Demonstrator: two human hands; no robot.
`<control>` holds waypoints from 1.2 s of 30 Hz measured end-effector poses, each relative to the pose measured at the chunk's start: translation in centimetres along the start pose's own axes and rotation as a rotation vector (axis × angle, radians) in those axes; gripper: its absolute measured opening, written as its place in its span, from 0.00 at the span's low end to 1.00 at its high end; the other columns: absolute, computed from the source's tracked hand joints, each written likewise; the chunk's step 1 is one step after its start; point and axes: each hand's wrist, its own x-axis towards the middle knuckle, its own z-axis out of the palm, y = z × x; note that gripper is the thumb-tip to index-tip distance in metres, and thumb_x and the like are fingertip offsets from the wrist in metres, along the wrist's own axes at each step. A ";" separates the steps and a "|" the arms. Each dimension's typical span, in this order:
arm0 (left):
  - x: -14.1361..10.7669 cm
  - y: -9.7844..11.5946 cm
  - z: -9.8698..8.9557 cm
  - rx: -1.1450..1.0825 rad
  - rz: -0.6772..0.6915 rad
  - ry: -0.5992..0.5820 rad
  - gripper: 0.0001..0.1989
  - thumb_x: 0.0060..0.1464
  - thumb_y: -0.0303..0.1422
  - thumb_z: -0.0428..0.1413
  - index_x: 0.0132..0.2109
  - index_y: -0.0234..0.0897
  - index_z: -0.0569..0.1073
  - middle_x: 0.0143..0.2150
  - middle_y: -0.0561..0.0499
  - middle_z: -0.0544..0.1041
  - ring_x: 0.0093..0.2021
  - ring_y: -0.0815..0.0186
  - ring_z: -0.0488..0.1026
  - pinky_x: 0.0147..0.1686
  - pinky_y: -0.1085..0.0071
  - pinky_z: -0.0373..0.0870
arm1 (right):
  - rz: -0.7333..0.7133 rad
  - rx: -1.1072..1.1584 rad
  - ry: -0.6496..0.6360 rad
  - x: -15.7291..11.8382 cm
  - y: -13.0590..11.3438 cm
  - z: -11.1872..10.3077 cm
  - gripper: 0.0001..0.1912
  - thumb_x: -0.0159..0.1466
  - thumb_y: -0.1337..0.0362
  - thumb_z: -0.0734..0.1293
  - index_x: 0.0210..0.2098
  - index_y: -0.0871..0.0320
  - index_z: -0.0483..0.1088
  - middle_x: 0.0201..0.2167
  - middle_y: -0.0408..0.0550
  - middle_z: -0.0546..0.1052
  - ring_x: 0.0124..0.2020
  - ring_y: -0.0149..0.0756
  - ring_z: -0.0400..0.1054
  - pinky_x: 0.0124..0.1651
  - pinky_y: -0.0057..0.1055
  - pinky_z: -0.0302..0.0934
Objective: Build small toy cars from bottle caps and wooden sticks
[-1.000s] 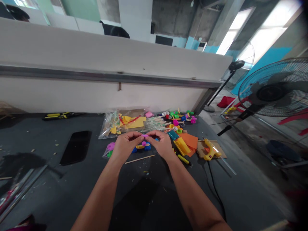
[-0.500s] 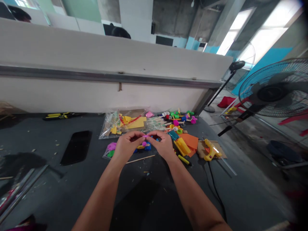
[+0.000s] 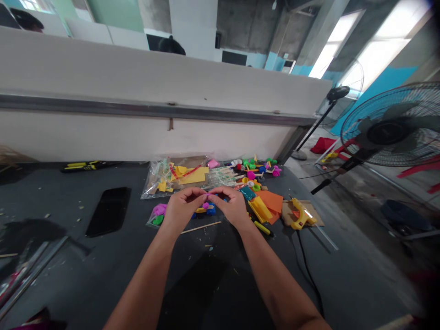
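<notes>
My left hand [image 3: 183, 205] and my right hand [image 3: 229, 205] meet above the dark table, thumbs and fingertips pinched together. Between them they hold a small piece of pink modelling clay [image 3: 207, 195], mostly covered by the fingers. A round pink lump [image 3: 206, 206] shows just under the thumbs; whether it joins the held piece I cannot tell. Below and behind the fingers lie blue and yellow pieces [image 3: 211, 210], partly hidden. A clear bag with pink and green clay [image 3: 158, 211] rests beside my left wrist. One thin wooden stick [image 3: 201, 228] lies on the table between my forearms.
A plastic bag of yellow pieces [image 3: 192, 176] lies behind my hands, near several colourful clay figures [image 3: 252, 174]. At right are orange sheets [image 3: 271, 204], a yellow glue gun [image 3: 301, 214] with a cable, and a fan [image 3: 388, 130]. A black phone [image 3: 109, 211] lies left.
Both hands stay in nearly the same place. Slightly less of the pink piece shows between the fingertips now. The view has shifted very slightly.
</notes>
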 end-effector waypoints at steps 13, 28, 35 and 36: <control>0.3 0.0 0.0 -0.205 -0.120 0.020 0.11 0.41 0.36 0.63 0.33 0.35 0.76 0.28 0.53 0.78 0.28 0.69 0.73 0.34 0.72 0.71 | -0.047 -0.074 -0.011 -0.1 -0.1 -0.1 0.15 0.52 0.60 0.71 0.39 0.55 0.72 0.32 0.44 0.76 0.30 0.32 0.68 0.33 0.28 0.64; 0.3 -0.7 -0.1 -0.306 -0.268 -0.144 0.11 0.44 0.39 0.61 0.30 0.35 0.77 0.25 0.52 0.76 0.27 0.70 0.72 0.35 0.71 0.69 | -0.354 -0.307 0.045 -0.1 0.6 -0.2 0.07 0.57 0.63 0.68 0.37 0.53 0.71 0.37 0.46 0.75 0.43 0.37 0.68 0.48 0.37 0.61; 0.3 -0.6 0.0 -0.230 -0.224 -0.132 0.09 0.43 0.37 0.61 0.28 0.35 0.78 0.24 0.52 0.75 0.25 0.71 0.70 0.33 0.73 0.68 | -0.371 -0.317 -0.005 0.0 0.7 -0.1 0.08 0.57 0.62 0.68 0.37 0.53 0.72 0.38 0.47 0.76 0.43 0.37 0.68 0.49 0.37 0.61; 0.3 -0.5 0.0 -0.226 -0.222 -0.135 0.09 0.43 0.37 0.61 0.28 0.35 0.78 0.24 0.52 0.75 0.25 0.71 0.70 0.33 0.73 0.68 | -0.371 -0.315 -0.002 0.0 0.7 -0.1 0.07 0.57 0.62 0.68 0.37 0.54 0.72 0.37 0.47 0.76 0.43 0.37 0.68 0.49 0.37 0.61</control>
